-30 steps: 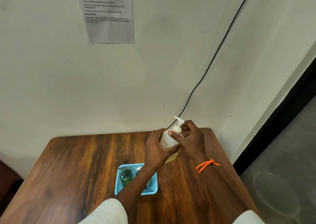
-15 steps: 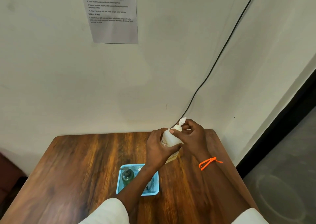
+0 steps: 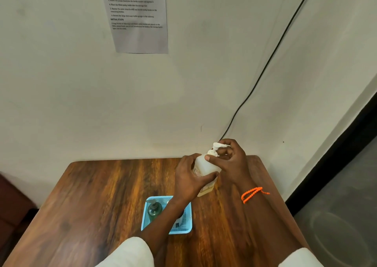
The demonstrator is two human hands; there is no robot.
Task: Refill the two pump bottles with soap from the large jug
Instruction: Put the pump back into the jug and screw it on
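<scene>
Jug (image 3: 205,167) – white, translucent, pump-topped, amber soap low inside

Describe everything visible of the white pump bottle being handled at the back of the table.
The white pump bottle looks like translucent plastic, with a white pump head on top, small print on its side and a yellowish band at its base. It tilts slightly, its base low over the wooden table near the wall; contact is unclear. The left hand grips its body; the right hand pinches the pump collar.

Second basket bottle (image 3: 179,219) behind forearm
</scene>
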